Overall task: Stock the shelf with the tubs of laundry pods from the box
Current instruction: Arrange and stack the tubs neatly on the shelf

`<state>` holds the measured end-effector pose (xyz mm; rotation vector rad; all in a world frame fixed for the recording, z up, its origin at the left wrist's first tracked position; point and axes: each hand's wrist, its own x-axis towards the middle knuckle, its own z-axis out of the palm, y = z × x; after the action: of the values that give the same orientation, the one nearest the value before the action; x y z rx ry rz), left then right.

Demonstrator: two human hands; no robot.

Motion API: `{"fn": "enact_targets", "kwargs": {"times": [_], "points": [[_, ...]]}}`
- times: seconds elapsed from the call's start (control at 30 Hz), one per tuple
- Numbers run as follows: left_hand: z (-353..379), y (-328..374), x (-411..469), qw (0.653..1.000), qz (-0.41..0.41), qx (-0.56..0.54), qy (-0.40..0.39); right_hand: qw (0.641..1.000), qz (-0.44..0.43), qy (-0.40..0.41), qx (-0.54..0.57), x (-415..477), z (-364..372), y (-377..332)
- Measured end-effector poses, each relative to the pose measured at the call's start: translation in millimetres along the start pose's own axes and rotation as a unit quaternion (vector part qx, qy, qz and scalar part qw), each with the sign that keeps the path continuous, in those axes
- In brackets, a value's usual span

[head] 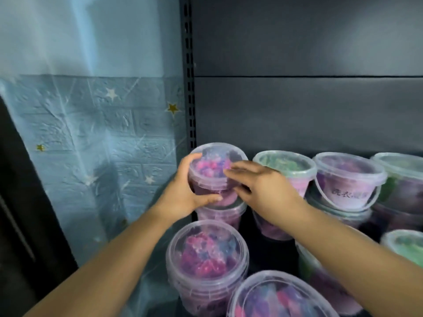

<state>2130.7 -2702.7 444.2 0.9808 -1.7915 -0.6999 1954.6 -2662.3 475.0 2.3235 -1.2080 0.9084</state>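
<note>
A clear tub of pink and purple laundry pods sits on top of another purple tub at the shelf's back left corner. My left hand wraps its left side, thumb under its lower edge. My right hand lies against its right side, fingertips on the lid. Both hands grip this top tub. The box is out of view.
Stacked tubs fill the shelf: green-lidded, purple with a handle and label, more green at the right. Two purple tubs stand in front. A slotted black upright and blue star wallpaper border the left.
</note>
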Motion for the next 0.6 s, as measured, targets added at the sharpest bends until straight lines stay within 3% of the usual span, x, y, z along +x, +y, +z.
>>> {"fn": "enact_targets", "kwargs": {"times": [0.1,0.17,0.23,0.37,0.5,0.6], "points": [[-13.5,3.8,-5.8,0.993,0.058,0.009,0.099,1.000,-0.006,0.021,0.015,4.8,-11.0,-6.3],[-34.2,1.8,-6.2,0.986,0.052,-0.025,0.159,0.993,0.067,0.035,0.096,17.1,-22.8,-14.9],[-57.7,-5.8,-5.3,0.981,0.031,-0.054,0.181,0.967,0.172,-0.058,0.178,27.0,-23.7,-19.0],[-91.1,-28.0,-8.7,0.987,-0.020,-0.024,0.155,0.891,0.322,-0.293,0.130,40.3,7.3,-21.1],[-102.3,-42.8,-16.9,0.993,-0.025,-0.001,0.114,0.840,0.359,-0.403,0.055,52.0,44.1,-26.8],[-104.7,-56.9,-18.3,0.994,-0.014,0.020,0.111,0.835,0.350,-0.425,0.024,57.9,56.8,-29.7]]}}
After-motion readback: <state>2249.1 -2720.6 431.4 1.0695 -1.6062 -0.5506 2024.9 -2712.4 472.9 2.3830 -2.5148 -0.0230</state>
